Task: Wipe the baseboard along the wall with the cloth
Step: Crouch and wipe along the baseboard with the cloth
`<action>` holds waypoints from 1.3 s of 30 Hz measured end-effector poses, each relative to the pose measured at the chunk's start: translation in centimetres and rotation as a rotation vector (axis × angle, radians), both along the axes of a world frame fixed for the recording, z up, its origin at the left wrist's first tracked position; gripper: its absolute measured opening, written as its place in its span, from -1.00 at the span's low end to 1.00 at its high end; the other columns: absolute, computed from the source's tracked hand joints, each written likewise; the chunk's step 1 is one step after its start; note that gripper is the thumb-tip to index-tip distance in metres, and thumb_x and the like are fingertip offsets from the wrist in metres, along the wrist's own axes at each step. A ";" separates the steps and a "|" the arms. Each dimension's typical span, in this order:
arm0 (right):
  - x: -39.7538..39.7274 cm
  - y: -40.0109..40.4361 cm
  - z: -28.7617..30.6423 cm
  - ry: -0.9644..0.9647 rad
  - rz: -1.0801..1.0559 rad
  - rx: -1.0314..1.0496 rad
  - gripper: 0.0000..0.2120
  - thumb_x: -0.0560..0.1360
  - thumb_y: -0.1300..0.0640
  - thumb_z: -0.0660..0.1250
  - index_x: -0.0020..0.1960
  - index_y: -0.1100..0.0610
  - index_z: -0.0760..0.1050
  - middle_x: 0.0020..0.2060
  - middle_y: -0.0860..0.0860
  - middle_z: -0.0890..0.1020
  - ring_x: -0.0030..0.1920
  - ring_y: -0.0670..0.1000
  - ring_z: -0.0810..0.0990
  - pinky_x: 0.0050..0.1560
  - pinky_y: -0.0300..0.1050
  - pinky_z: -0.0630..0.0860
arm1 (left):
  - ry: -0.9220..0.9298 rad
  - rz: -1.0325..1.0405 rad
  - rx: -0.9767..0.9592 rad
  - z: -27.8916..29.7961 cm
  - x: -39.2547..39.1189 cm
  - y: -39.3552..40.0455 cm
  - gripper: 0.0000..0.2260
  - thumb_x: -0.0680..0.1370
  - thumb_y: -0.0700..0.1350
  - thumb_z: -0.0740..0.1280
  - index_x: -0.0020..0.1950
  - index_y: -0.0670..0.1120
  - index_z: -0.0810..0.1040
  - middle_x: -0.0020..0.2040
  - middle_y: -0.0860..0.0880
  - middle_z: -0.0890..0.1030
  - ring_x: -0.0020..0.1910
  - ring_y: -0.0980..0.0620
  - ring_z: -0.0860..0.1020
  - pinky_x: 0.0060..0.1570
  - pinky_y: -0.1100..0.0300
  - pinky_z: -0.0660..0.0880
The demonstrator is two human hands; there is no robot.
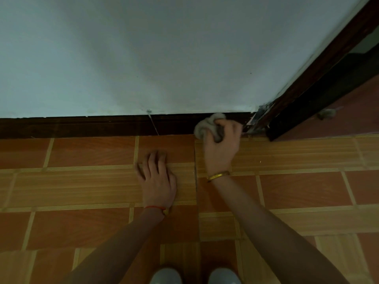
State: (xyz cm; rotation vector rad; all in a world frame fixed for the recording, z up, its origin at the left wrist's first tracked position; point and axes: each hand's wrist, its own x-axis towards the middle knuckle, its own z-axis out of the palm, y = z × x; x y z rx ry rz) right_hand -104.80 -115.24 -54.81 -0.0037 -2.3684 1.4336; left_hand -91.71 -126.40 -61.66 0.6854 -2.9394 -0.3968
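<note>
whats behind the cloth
The dark baseboard runs behind the cloth, which the right hand grips. The stretch directly behind the cloth is covered.

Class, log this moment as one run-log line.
right hand: grips cloth against baseboard near door frame | left hand: flat on floor

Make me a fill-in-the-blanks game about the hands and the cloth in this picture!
1. The right hand grips a bunched grey ____.
2. The cloth is pressed against the dark ____ under the wall.
3. The left hand rests flat on the tiled ____.

Missing words: cloth; baseboard; floor.
</note>
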 end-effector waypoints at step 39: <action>-2.7 4.8 0.7 0.064 -0.263 -0.039 -0.77 0.34 0.37 0.42 -0.01 0.23 0.54 0.05 0.13 0.48 0.07 0.00 0.53 0.07 -0.45 0.42 | 0.012 -0.016 -0.006 0.0 0.2 -0.2 -0.54 0.58 0.00 0.09 0.45 -0.13 0.38 0.45 -0.20 0.39 0.46 -0.25 0.31 0.48 -0.37 0.09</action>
